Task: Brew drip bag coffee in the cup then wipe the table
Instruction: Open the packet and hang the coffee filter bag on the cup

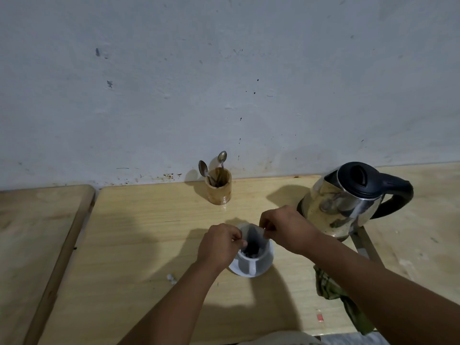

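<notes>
A white cup (258, 263) stands on a white saucer (235, 268) in the middle of the wooden table (149, 232), its handle turned toward me. A drip bag (251, 241) with dark grounds inside sits open in the cup's mouth. My left hand (220, 245) pinches the bag's left edge at the rim. My right hand (286, 227) pinches the bag's right flap on the far side. A steel kettle (348, 197) with a black lid and handle stands just right of my right hand. A green checked cloth (331, 287) lies on the table under my right forearm.
A wooden holder (219, 186) with two spoons stands by the wall behind the cup. A small white scrap (171, 278) lies left of the saucer. A red-and-white bit (319, 316) lies near the front edge. A second wooden table (37, 232) adjoins at left.
</notes>
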